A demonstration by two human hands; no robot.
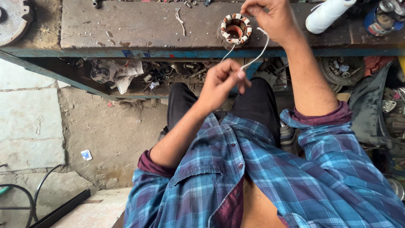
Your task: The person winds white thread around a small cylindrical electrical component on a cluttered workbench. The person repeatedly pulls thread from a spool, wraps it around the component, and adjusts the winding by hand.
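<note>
Both hands, left [221,82] and right [270,17], pinch white cord [259,52] beside wound stator [235,29] on workbench [126,25].

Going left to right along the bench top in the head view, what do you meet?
Round metal disc → loose scrap of white cord → wound stator → right hand pinching white cord → white spool → blue tin.

Matt white cord [260,51], copper-wound stator [235,29], rough worn bench [126,25].
</note>
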